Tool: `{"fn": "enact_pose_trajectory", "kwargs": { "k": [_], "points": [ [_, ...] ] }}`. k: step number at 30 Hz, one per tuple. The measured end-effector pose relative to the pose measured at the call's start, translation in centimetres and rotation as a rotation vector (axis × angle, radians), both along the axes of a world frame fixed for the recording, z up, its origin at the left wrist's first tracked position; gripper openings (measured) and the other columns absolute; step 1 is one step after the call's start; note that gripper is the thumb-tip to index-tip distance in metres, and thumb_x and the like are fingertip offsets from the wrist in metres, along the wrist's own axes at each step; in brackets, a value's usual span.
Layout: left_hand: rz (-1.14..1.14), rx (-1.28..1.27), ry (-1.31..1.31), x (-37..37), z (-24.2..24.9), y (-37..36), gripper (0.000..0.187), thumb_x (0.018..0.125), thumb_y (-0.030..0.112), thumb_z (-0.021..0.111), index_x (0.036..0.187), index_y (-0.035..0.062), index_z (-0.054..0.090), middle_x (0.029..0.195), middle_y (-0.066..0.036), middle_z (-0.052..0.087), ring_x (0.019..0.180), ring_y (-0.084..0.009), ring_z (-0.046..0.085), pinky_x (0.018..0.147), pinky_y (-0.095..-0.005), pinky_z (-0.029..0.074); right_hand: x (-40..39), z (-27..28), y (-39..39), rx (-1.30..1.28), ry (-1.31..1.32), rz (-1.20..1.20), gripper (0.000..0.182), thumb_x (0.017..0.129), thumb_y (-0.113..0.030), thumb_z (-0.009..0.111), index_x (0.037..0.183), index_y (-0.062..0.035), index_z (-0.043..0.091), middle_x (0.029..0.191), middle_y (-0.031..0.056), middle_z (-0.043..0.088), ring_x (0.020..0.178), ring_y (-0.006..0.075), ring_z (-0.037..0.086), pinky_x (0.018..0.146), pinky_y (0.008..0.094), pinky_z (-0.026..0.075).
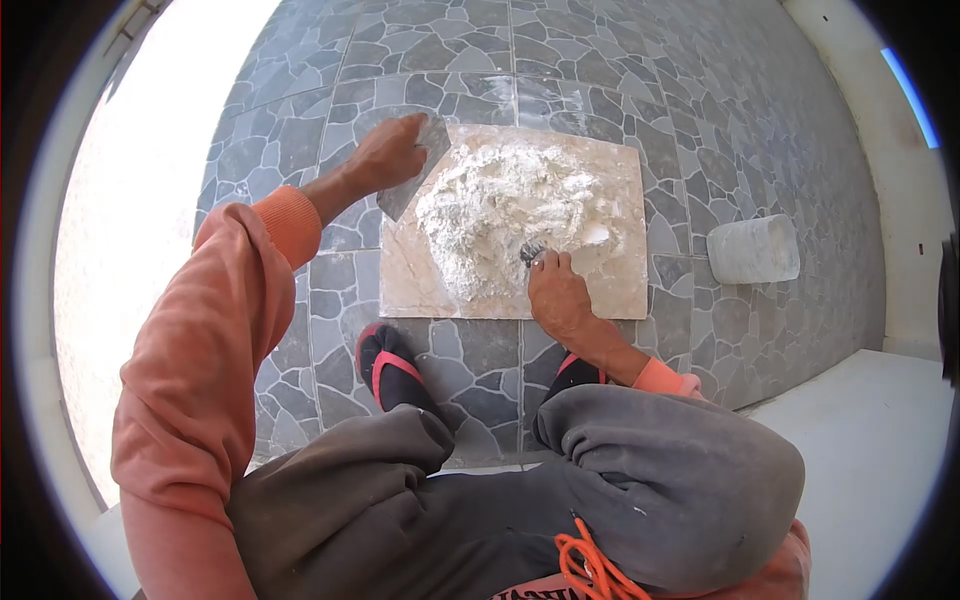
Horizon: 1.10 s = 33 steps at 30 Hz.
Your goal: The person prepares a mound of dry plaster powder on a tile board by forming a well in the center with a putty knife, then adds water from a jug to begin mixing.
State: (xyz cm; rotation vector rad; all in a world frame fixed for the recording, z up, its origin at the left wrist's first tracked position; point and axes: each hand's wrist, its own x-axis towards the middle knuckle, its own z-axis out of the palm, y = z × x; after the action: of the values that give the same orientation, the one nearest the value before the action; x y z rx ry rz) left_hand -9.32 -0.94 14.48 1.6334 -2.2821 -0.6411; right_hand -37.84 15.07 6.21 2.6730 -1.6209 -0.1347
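Observation:
A heap of white powdery, lumpy plaster-like material lies on a square beige tile slab in front of my feet. My left hand is closed on a flat grey trowel, held at the slab's left edge beside the heap. My fingers hide its handle. At the near right side of the heap, my right hand is closed, fingers pointing down. A small dark grey object shows at its fingertips, against the white material. What kind of thing it is cannot be made out.
A translucent whitish bucket lies or leans to the right of the slab. Grey stone-patterned floor tiles surround it, with white smears beyond the far edge. My feet in pink-strapped sandals are close to the near edge. A wall stands at right.

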Motion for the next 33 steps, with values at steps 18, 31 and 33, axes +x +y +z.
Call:
{"fn": "enact_pose_trajectory", "kwargs": {
  "k": [18, 31, 33],
  "points": [
    [-0.019, -0.014, 0.013, -1.2, 0.7, 0.1, 0.035, 0.083, 0.011, 0.062, 0.112, -0.0069, 0.055, 0.092, -0.032, 0.064, 0.089, -0.0475, 0.062, 0.078, -0.0493, 0.048, 1.2, 0.5, 0.6, 0.057, -0.073, 0.165, 0.026, 0.077, -0.007, 0.061, 0.1, 0.0052, 0.062, 0.096, 0.0127, 0.054, 0.094, 0.0245, 0.054, 0.06, 0.0286, 0.057],
    [-0.024, -0.021, 0.029, -1.0, 0.0, 0.4, 0.038, 0.081, 0.008, 0.058, 0.115, -0.0076, 0.054, 0.092, -0.033, 0.063, 0.092, -0.049, 0.061, 0.082, -0.0512, 0.048, -4.4, -2.9, 0.0, -0.081, 0.047, 0.174, 0.022, 0.081, -0.012, 0.059, 0.096, 0.0017, 0.065, 0.097, 0.0114, 0.054, 0.098, 0.0262, 0.054, 0.06, 0.0309, 0.057],
    [-0.03, -0.041, 0.013, -1.2, 0.2, 0.3, 0.038, 0.081, 0.008, 0.058, 0.116, -0.0076, 0.054, 0.092, -0.033, 0.063, 0.092, -0.0488, 0.061, 0.082, -0.0507, 0.048, -4.5, -3.1, 0.2, -0.081, 0.031, 0.203, 0.021, 0.081, -0.011, 0.059, 0.096, 0.0021, 0.064, 0.096, 0.0113, 0.054, 0.097, 0.0258, 0.054, 0.06, 0.0306, 0.057]
  ]
}}
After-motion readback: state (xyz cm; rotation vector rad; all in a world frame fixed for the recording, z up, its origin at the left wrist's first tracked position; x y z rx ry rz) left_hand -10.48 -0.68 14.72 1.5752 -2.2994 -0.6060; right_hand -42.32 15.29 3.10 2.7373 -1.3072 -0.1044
